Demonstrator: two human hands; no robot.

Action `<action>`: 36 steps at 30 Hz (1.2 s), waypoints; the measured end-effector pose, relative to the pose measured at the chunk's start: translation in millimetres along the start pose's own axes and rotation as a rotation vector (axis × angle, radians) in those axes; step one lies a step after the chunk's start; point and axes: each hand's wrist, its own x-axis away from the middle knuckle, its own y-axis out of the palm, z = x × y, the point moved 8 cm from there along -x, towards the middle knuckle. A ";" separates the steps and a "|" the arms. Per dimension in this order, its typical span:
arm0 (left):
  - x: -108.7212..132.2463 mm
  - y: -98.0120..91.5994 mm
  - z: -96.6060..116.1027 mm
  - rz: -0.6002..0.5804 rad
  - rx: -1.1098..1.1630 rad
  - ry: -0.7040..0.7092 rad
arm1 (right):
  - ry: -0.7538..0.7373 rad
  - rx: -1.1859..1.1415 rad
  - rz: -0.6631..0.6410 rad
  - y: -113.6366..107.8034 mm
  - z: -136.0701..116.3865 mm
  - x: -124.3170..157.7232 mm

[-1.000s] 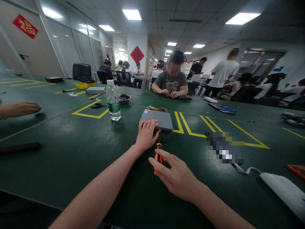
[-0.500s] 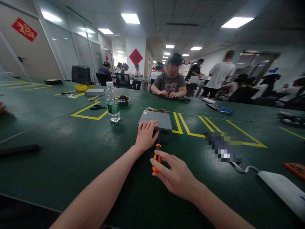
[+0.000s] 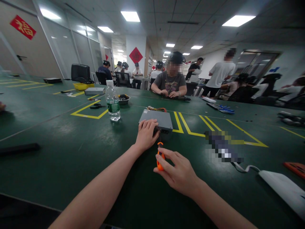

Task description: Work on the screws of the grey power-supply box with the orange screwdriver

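Note:
A grey metal power supply unit (image 3: 159,118) lies on the green table, its bundle of coloured wires (image 3: 156,109) at the far side. My left hand (image 3: 147,133) grips its near left edge, fingers over the top and thumb at the front face. In my right hand (image 3: 177,168) is a screwdriver (image 3: 160,160) with an orange and black handle, pinched between thumb and fingers. Its thin shaft points away from me toward the unit's front face, below the socket. Whether the tip touches a screw is too small to tell.
A water bottle (image 3: 112,101) stands left of the unit, near a metal bowl (image 3: 124,100). To the right lie a blurred-out dark device (image 3: 221,148) with a white cable, a white pouch (image 3: 281,187) and blue-handled tools (image 3: 224,109). Another person (image 3: 170,82) sits opposite.
The screwdriver handle and my right hand have shifted slightly to the right, and the handle's tilt has changed. My left hand keeps its hold on the power supply unit.

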 end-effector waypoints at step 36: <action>-0.3 -2.8 1.4 0.006 0.015 -0.013 | 0.168 0.468 -0.078 -2.9 6.9 -0.1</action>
